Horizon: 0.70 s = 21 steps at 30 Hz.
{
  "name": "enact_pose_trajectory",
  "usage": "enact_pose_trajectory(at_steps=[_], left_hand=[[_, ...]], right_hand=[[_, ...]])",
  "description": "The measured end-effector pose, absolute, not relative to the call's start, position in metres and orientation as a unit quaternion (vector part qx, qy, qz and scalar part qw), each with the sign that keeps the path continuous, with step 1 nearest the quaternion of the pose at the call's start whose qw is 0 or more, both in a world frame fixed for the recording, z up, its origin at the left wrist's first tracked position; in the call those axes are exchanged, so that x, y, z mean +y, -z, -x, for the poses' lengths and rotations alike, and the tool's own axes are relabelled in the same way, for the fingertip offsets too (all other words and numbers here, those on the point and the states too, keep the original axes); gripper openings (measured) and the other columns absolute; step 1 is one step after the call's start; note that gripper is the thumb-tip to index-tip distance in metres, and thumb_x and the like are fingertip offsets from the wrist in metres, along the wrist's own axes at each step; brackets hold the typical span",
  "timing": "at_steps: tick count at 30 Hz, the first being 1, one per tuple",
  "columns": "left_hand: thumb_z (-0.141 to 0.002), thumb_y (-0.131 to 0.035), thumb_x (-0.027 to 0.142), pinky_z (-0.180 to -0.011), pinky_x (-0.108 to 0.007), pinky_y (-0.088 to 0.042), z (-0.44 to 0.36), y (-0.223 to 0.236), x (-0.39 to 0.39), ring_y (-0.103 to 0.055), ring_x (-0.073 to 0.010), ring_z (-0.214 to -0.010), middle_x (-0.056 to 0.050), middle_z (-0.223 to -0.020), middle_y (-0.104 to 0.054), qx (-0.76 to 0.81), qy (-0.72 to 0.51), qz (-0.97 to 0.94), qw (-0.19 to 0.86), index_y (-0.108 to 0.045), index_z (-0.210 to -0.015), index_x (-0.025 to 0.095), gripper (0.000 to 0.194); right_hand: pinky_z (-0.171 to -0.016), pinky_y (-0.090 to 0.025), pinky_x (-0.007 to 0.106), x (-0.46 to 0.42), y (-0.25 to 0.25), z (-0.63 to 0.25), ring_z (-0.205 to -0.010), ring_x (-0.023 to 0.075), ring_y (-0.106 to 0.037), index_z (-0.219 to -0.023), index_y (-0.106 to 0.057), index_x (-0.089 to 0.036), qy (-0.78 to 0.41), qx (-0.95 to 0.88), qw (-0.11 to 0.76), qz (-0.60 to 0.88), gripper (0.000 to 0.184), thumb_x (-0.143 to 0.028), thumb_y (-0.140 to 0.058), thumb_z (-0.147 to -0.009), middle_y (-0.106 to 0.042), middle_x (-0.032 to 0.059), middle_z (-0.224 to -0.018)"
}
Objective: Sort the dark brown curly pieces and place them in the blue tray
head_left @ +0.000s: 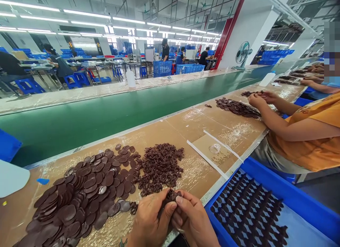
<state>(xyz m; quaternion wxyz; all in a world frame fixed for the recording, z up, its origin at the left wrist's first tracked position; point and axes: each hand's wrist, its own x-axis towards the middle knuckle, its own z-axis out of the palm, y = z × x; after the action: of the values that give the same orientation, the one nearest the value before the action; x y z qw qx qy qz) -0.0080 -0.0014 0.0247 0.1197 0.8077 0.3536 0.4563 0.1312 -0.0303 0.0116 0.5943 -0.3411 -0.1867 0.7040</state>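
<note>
Just left of the blue tray, the left hand and right hand meet, fingertips pinching a small, crinkled dark-brown piece. Work looks partway along: ranks of dark, lobed units already line the tray, while farther left of it the counter bears many smooth, flat ovals and a tangled heap of curly bits.

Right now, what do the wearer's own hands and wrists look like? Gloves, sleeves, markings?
Left hand and right hand are both bare: no gloves. No sleeve shows on either at the picture's lower edge. A dark greenish mark sits near the left wrist; can't tell whether it's inked or worn.
</note>
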Motion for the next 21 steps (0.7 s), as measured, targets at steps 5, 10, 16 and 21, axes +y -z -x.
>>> enact_pose_trajectory(at_steps=[5, 10, 16, 21], left_hand=[[-0.107, -0.044, 0.038, -0.069, -0.021, -0.061, 0.006, -0.029, -0.005, -0.079, -0.0155, -0.074, -0.004, -0.089, -0.082, 0.365, -0.469, -0.797, 0.107, -0.065, -0.115, 0.018, 0.03], [-0.107, -0.043, 0.037, -0.072, -0.022, -0.061, 0.009, -0.025, -0.005, -0.079, -0.0159, -0.077, -0.005, -0.091, -0.082, 0.356, -0.461, -0.807, 0.102, -0.063, -0.118, 0.017, 0.03], [-0.105, -0.049, 0.029, -0.081, -0.025, -0.06, 0.012, -0.016, -0.009, -0.078, -0.0173, -0.086, -0.007, -0.1, -0.081, 0.357, -0.439, -0.811, 0.152, -0.06, -0.126, 0.017, 0.027], [-0.104, -0.05, 0.027, -0.078, -0.027, -0.06, 0.01, -0.017, -0.01, -0.077, -0.0181, -0.083, -0.006, -0.097, -0.08, 0.368, -0.436, -0.803, 0.172, -0.061, -0.126, 0.019, 0.026]], right_hand=[[-0.042, -0.031, 0.02, -0.033, -0.02, -0.131, -0.039, 0.0055, -0.035, -0.069, -0.062, -0.016, -0.698, -0.189, 0.588, 0.362, 0.038, -0.045, -0.086, -0.074, -0.046, -0.0067, -0.045], [-0.042, -0.03, 0.02, -0.033, -0.017, -0.131, -0.038, 0.0055, -0.035, -0.071, -0.061, -0.017, -0.699, -0.202, 0.579, 0.367, 0.038, -0.047, -0.084, -0.076, -0.047, -0.0068, -0.044], [-0.044, -0.029, 0.02, -0.036, -0.023, -0.132, -0.041, 0.0055, -0.036, -0.069, -0.057, -0.018, -0.693, -0.204, 0.577, 0.381, 0.041, -0.047, -0.084, -0.077, -0.046, -0.0073, -0.047], [-0.042, -0.027, 0.02, -0.036, -0.024, -0.132, -0.038, 0.0054, -0.032, -0.067, -0.055, -0.019, -0.701, -0.211, 0.57, 0.373, 0.041, -0.048, -0.081, -0.079, -0.043, -0.0082, -0.043]])
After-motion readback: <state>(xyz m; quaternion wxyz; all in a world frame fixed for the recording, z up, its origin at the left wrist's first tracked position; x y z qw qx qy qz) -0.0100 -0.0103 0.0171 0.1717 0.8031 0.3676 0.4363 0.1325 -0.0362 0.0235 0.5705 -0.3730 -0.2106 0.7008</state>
